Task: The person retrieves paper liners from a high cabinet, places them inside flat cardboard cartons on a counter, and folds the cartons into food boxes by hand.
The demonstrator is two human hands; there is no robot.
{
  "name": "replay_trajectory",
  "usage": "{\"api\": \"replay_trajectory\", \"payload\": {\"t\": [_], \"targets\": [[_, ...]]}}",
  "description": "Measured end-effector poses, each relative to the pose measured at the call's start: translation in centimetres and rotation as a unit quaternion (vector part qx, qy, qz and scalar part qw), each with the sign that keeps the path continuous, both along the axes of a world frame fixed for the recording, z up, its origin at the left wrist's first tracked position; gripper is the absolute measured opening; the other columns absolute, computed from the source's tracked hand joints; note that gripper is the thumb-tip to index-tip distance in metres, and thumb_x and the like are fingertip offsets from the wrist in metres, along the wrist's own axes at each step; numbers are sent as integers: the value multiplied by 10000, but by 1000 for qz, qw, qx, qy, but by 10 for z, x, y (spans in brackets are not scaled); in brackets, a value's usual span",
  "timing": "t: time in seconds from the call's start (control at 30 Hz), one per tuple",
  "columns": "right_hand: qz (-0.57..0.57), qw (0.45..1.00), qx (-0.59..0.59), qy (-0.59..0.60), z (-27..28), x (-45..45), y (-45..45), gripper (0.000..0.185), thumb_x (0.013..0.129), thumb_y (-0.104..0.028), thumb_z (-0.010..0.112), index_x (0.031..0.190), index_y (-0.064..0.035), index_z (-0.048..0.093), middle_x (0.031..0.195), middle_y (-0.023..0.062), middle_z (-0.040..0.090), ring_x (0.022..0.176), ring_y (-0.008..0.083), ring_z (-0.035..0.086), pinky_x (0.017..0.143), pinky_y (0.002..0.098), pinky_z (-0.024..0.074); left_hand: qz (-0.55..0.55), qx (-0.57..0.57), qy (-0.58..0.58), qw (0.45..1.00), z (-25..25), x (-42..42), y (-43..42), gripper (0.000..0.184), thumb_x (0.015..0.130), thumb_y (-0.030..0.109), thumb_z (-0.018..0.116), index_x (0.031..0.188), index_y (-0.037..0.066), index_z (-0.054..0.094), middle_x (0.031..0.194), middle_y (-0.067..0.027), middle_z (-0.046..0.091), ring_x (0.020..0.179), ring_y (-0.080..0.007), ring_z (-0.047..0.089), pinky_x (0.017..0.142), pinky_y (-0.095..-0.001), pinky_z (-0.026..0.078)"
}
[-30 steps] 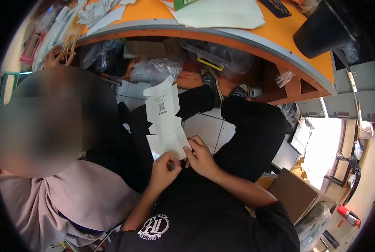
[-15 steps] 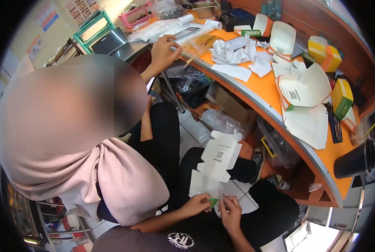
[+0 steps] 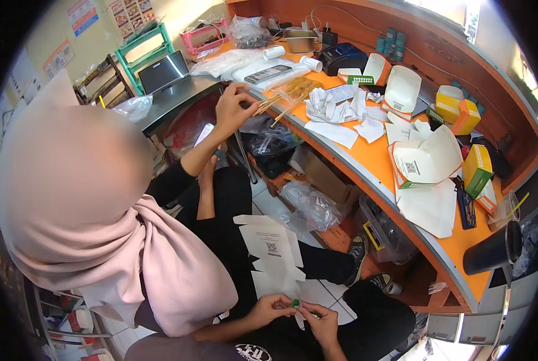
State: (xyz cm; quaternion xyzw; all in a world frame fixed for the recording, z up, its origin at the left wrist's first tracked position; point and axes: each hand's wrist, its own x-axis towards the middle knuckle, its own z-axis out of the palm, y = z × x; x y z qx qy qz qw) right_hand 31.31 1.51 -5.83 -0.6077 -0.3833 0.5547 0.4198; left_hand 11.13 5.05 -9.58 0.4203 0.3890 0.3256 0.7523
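An unfolded white cardboard box (image 3: 273,245) with a printed code lies over my lap, its near end between my hands. My left hand (image 3: 271,310) pinches the lower edge of that cardboard, beside a small green part. Close by on the right, my right hand (image 3: 320,323) grips the same edge with thumb and fingers. The fingertips of both hands nearly meet at the green part.
A person (image 3: 178,265) sits at the left, one hand (image 3: 234,109) by wooden skewers (image 3: 270,103). The orange desk (image 3: 380,165) holds opened food boxes (image 3: 425,157), crumpled papers (image 3: 335,106) and a black cup (image 3: 491,248). Plastic bags (image 3: 312,204) lie under it.
The view has swung up and left, showing more of the desk and the person. The cardboard remains in my hands, and its green part now shows between my fingertips.
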Motion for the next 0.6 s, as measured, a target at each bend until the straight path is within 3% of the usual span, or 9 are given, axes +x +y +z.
{"api": "replay_trajectory", "payload": {"t": [0.17,0.3,0.4,0.5,0.6], "targets": [[-4,999,14,51,-13,3,0,243,905,-78,770,1134,4,755,1029,92,774,924,113,703,860,254,543,110,-36,-42,992,6,11,-5,217,950,48,714,1130,-41,632,1049,-93,715,963,-143,698,880,-287,571],[-17,996,15,91,-15,-2,-3,237,909,-57,758,1128,34,747,988,104,773,911,145,720,859,268,555,44,-31,-6,999,0,9,-5,215,953,40,706,1138,-34,623,1072,-90,703,969,-150,695,895,-309,579],[87,988,92,-83,-3,5,-1,389,927,-82,735,1287,43,658,1117,164,748,1048,220,708,938,326,538,52,-47,2,998,-2,9,-1,205,959,44,698,1141,-16,626,1072,-79,698,979,-150,691,898,-317,581],[192,902,256,-290,18,-2,-9,681,936,-144,722,1511,35,403,1340,229,641,1293,298,583,1050,398,472,72,-61,36,995,3,7,11,199,967,53,688,1132,40,578,1060,-57,682,992,-139,675,871,-301,571],[199,948,158,-193,29,-9,-20,866,942,-182,690,1587,30,153,1472,315,462,1322,338,534,1098,417,411,20,-34,8,999,-2,2,16,213,976,66,684,1145,57,554,1048,-36,652,980,-118,654,855,-276,541]]}}
